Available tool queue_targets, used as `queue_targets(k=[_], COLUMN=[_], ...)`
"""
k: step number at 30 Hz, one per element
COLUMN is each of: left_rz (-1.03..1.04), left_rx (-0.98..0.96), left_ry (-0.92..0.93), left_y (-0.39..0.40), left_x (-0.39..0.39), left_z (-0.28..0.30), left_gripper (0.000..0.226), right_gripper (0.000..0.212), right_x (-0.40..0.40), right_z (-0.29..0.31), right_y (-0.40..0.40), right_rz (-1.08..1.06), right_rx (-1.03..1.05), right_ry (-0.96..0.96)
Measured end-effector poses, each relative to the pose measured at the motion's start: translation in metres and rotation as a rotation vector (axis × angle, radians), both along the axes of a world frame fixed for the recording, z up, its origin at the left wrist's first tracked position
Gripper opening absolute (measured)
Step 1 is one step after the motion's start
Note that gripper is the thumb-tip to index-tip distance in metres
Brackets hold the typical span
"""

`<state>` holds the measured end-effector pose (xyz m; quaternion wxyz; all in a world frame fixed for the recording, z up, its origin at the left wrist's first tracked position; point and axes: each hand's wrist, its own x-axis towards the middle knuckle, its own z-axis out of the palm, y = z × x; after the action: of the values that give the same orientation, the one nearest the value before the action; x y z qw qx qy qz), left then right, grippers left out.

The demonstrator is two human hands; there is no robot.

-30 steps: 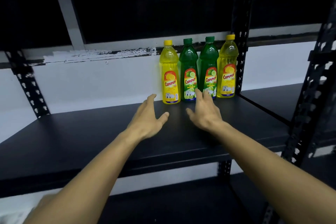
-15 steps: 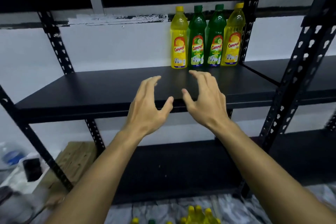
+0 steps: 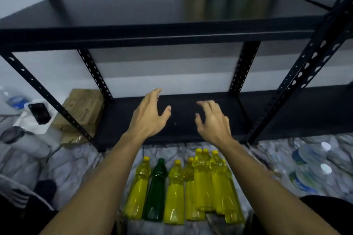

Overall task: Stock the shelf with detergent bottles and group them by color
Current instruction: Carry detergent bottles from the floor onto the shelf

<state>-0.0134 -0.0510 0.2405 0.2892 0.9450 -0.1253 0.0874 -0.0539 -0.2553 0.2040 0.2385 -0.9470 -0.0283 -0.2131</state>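
Both your left hand [image 3: 148, 118] and right hand [image 3: 214, 120] are empty, fingers loosely spread, hovering in front of the lower shelf [image 3: 286, 112]. The spare bottles [image 3: 202, 183] stand packed on the floor below your wrists, one green bottle [image 3: 155, 189] among the yellow. Four more sit on the upper shelf [image 3: 114, 11], yellow outside, green between. Grab carelessly into that tight cluster and you will likely topple its neighbours; the shelf row is not yet grouped by colour, so adding there could worsen the mix.
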Motion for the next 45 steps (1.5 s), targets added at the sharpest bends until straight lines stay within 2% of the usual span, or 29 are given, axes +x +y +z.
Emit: queue_targets(k=[9, 15, 21, 25, 29, 35, 37, 39, 42, 44, 45], left_rz=[-0.008, 0.004, -0.015, -0.035, -0.058, -0.08, -0.063, 0.019, 0.163, 0.185, 0.173], left_rx=[0.152, 0.282, 0.304, 0.321, 0.267, 0.238, 0.156, -0.05, -0.375, -0.483, -0.537], left_ry=[0.405, 0.57, 0.679, 0.688, 0.722, 0.706, 0.731, 0.862, 1.122, 1.231, 1.273], left_y=[0.024, 0.045, 0.052, 0.044, 0.035, 0.015, 0.002, -0.015, -0.039, -0.05, -0.054], left_x=[-0.003, -0.018, -0.032, -0.034, -0.033, -0.029, -0.024, -0.019, -0.008, -0.005, -0.007], left_z=[-0.161, -0.241, -0.29, -0.305, -0.314, -0.317, -0.311, -0.301, -0.297, -0.301, -0.302], left_gripper=[0.066, 0.063, 0.058, 0.06, 0.06, 0.055, 0.049, 0.05, 0.073, 0.088, 0.086], right_gripper=[0.037, 0.049, 0.09, 0.109, 0.115, 0.097, 0.093, 0.095, 0.104, 0.105, 0.105], right_x=[-0.012, -0.02, -0.034, -0.034, -0.026, -0.025, -0.029, -0.033, -0.038, -0.04, -0.04], right_z=[-0.162, -0.228, -0.274, -0.291, -0.294, -0.292, -0.29, -0.288, -0.285, -0.282, -0.28], right_y=[0.012, 0.02, 0.022, 0.029, 0.029, 0.022, 0.023, 0.026, 0.032, 0.034, 0.034], right_rz=[0.009, -0.109, -0.27, -0.336, -0.369, -0.352, -0.335, -0.314, -0.283, -0.262, -0.254], right_rx=[-0.126, -0.223, -0.169, -0.232, -0.258, -0.101, -0.05, -0.001, 0.054, 0.088, 0.106], right_ry=[0.477, 0.796, 1.003, 1.023, 1.041, 1.055, 1.028, 0.984, 0.902, 0.876, 0.868])
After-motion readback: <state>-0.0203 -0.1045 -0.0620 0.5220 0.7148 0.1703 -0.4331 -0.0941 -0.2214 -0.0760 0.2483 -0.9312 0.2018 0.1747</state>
